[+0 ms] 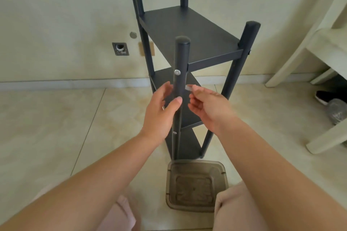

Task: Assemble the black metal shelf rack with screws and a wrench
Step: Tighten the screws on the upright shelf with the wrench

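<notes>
The black metal shelf rack (pixel 189 32) stands upright on the tiled floor, with three shelves fixed between its posts. A silver screw head (pixel 177 72) shows on the nearest post (pixel 181 56), and a second one sits lower on the same post. My left hand (pixel 161 110) is beside that post on its left, fingers relaxed, thumb against the post. My right hand (pixel 208 106) is just right of the post and pinches a small pale piece (pixel 189 87) between thumb and fingertips; what the piece is I cannot tell.
A translucent brown plastic tray (pixel 196 184) lies on the floor between my knees, at the foot of the rack. A pale wooden frame (pixel 319 47) stands at the right with a black shoe (pixel 323 97) under it. The wall behind has a small square opening (pixel 120 48).
</notes>
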